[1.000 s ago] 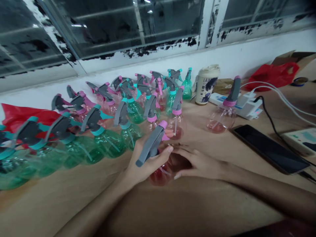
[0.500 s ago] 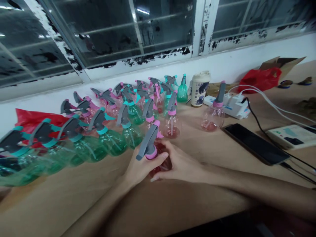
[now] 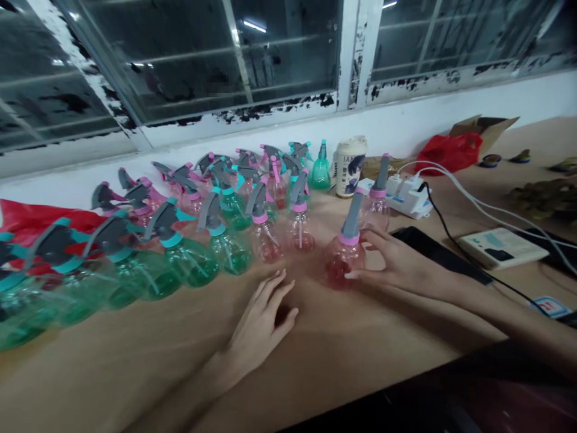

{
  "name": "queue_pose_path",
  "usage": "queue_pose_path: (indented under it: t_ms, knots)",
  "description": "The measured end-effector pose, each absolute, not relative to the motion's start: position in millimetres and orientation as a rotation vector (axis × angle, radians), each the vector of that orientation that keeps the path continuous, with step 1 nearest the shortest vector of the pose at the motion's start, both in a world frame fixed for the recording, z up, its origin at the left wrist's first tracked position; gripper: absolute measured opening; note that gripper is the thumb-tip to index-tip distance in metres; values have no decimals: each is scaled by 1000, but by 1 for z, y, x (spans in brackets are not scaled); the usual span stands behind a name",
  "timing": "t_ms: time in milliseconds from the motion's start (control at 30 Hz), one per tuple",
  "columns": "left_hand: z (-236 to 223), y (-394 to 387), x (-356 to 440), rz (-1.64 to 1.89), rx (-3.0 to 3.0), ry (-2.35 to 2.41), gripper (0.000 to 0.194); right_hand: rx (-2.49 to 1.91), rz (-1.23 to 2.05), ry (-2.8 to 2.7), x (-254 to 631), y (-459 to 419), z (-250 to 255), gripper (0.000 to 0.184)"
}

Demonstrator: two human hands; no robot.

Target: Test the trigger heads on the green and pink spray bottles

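Observation:
My right hand [image 3: 392,258] grips a pink spray bottle [image 3: 339,264] by its right side, thumb in front and fingers behind. The bottle stands roughly upright, with a grey and pink trigger head on top. Just behind it is another pink spray bottle [image 3: 378,207], partly covered. My left hand [image 3: 265,319] hovers low over the table with its fingers apart and nothing in them. Two more pink bottles stand beyond it, one of them a clear pink spray bottle [image 3: 300,231]. A green spray bottle [image 3: 229,249] is at the end of a row on the left.
Several more pink and green bottles crowd the back left, near a red plastic bag [image 3: 40,228]. A paper cup [image 3: 350,168] stands by the wall. To the right lie a black phone [image 3: 433,252], a power strip with plugs [image 3: 408,195], cables and a white box [image 3: 502,246].
The pink bottle, held between both hands before, has moved right in my right hand. My left hand has let go of it and opened. The view has shifted slightly.

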State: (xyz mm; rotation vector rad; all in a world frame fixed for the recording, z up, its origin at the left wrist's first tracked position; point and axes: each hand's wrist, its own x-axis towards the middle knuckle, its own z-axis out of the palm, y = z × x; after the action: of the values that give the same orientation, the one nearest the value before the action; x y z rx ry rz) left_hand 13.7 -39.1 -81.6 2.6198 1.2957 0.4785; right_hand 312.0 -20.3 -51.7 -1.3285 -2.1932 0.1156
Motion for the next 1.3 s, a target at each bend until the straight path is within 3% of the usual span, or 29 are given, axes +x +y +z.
queue_pose_path:
  t_ms: [233,567,933,1300]
  knots:
    - [-88,-31,23,390,2728,1265,34,-1438,70,-2056,323,5,-59,63]
    - [-90,-30,22,351,2729,1302,35,-1592,-154,-2048,317,30,-55,52]
    - [-91,-29,21,400,2772,1298,37,-1619,-77,-2028,306,43,-52,57]
    - [-92,-28,20,406,2753,1319,38,-1675,-394,-1990,342,-64,-98,51]
